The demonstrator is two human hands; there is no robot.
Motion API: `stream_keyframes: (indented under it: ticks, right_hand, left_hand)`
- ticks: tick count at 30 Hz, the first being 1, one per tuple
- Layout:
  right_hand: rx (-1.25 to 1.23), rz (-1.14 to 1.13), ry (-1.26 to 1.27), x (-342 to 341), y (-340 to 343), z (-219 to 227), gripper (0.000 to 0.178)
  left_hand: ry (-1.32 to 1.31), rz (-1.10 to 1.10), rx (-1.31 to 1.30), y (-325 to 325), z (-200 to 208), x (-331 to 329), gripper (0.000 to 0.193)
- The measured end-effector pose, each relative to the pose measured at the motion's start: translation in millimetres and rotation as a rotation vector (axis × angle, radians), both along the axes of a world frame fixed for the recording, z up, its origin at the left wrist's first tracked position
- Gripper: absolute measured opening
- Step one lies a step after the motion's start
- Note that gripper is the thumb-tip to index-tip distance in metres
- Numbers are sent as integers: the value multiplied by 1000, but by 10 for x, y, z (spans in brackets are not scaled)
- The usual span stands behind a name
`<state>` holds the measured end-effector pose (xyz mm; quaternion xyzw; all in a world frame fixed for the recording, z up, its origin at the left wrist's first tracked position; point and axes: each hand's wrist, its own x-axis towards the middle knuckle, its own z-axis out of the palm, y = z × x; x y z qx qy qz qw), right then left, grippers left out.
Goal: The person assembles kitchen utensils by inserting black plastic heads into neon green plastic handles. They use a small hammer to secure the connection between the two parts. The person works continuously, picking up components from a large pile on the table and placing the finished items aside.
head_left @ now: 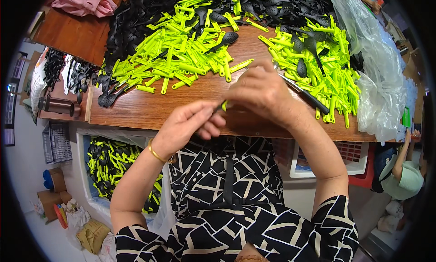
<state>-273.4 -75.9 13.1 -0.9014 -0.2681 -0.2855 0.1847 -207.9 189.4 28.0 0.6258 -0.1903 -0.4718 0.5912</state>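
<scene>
My left hand (193, 121) is closed in front of the table edge, pinching a thin dark piece (218, 107), mostly hidden by the fingers. A bit of lime green (224, 106) shows at its end, between my two hands. My right hand (261, 92) curls over from the right with bent, slightly blurred fingers; what it grips is hidden. Just beyond the hands lies a single lime-green handle (241, 65). Beside my right wrist rests a tool with a metal shaft and black grip (313, 101). Lime-green handles (168, 53) are heaped at left, with another heap (327, 76) at right.
Black slotted spoons and ladles (136, 21) pile along the table's (122, 112) far side. A lined bin (93, 189) of black-and-green pieces stands below left. Clear plastic sheeting (379, 89) drapes the right side. A white crate (304, 173) sits under the table. Another person (404, 176) is at far right.
</scene>
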Motion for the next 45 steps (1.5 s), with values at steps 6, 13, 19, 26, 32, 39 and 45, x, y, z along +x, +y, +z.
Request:
stream_keyframes:
  ticks: [6,13,19,26,32,39,45]
  right_hand:
    - [-58,255,92,-126,216,-254,21]
    - [-5,308,227,65,5,-220,22]
    - [-151,-266,142,422,-458,-300,17]
    - [366,22,645,2,-142,-36,22]
    - [244,196,873,-33,210,68,16]
    - [130,286,804,41,322,-37,15]
    - [-68,191,549,18,421,44,13]
  left_hand:
    - [626,100,13,280,-373,-474,35]
    - [391,423,-67,126,-624,-887,29]
    - [411,414,-35,95,-560,-821,30]
    - [408,344,75,286,-513,-929,30]
    - [364,349,55,220,-557,-879,29]
    - [338,354,13,179,-624,-888,28]
    - [330,411,10,134,-651,-911,29]
